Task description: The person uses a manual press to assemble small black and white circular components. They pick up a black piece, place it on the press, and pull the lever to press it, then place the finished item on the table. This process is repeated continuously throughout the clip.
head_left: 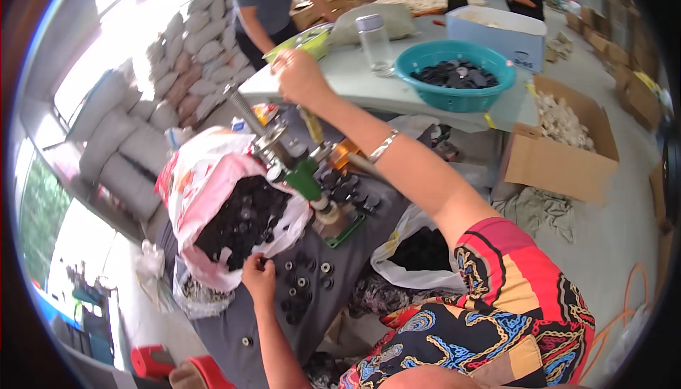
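Black round caps [306, 284] scattered on grey bench [234, 332], near side, just right of pink plastic bag [206, 176] full of more. Left hand [259, 275] at bag's near edge, grip pinched on one cap. Right hand [298, 77] raised far side, grip clenched round press lever [245, 109]. Green hand press [305, 176] between.
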A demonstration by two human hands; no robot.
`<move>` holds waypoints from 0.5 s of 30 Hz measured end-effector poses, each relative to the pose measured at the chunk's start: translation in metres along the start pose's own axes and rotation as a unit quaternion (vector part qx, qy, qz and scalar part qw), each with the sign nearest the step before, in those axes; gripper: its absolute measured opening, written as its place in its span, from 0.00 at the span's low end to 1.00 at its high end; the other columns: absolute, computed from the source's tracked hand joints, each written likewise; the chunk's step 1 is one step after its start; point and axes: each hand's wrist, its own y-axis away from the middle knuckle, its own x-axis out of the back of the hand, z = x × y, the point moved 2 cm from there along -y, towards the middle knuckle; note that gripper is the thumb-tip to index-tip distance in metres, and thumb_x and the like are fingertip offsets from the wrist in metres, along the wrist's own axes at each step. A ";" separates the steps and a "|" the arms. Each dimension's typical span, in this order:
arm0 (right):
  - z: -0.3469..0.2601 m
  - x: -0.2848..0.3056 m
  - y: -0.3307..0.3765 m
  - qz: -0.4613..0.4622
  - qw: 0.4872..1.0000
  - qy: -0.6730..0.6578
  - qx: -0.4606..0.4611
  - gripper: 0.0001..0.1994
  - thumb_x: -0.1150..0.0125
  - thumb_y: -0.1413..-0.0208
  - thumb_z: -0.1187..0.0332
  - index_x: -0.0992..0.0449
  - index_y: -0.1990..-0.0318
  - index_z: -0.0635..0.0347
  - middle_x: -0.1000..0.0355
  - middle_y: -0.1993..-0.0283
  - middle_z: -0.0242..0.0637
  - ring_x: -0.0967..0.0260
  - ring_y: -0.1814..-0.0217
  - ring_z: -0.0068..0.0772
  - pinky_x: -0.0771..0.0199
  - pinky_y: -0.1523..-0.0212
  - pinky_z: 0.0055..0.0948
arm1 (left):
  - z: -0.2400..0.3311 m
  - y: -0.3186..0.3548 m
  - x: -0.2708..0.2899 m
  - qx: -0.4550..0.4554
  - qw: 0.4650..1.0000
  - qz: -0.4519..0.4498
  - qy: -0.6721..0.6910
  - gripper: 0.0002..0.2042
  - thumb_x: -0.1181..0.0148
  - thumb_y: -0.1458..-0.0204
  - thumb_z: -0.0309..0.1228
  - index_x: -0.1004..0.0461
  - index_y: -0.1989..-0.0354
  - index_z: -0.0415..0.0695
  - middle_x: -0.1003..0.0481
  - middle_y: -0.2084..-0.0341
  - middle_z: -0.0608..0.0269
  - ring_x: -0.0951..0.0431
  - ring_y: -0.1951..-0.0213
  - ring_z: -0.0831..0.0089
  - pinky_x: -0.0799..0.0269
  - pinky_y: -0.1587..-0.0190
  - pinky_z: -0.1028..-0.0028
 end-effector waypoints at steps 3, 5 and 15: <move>-0.004 0.002 0.001 0.009 1.000 -0.007 -0.024 0.10 0.47 0.47 0.67 0.25 0.72 0.64 0.27 0.73 0.54 0.28 0.66 0.56 0.29 0.63 0.47 | -0.013 0.026 0.044 0.040 0.996 0.082 -0.013 0.06 0.39 0.59 0.21 0.27 0.71 0.37 0.33 0.83 0.68 0.36 0.79 0.80 0.36 0.74 0.78; -0.006 -0.005 0.003 0.023 1.000 -0.014 -0.014 0.10 0.47 0.47 0.67 0.25 0.71 0.65 0.27 0.73 0.54 0.27 0.66 0.56 0.29 0.62 0.46 | -0.027 0.049 0.063 0.065 0.991 0.090 -0.079 0.06 0.40 0.61 0.22 0.28 0.73 0.38 0.29 0.82 0.61 0.29 0.79 0.72 0.32 0.71 0.72; -0.039 0.023 0.019 -0.049 0.993 -0.106 -0.032 0.12 0.56 0.44 0.67 0.25 0.68 0.63 0.33 0.82 0.37 0.38 0.86 0.28 0.40 0.85 0.28 | -0.035 0.072 0.062 -0.061 0.965 0.036 -0.252 0.12 0.40 0.52 0.31 0.23 0.59 0.42 0.24 0.69 0.55 0.26 0.64 0.55 0.29 0.61 0.61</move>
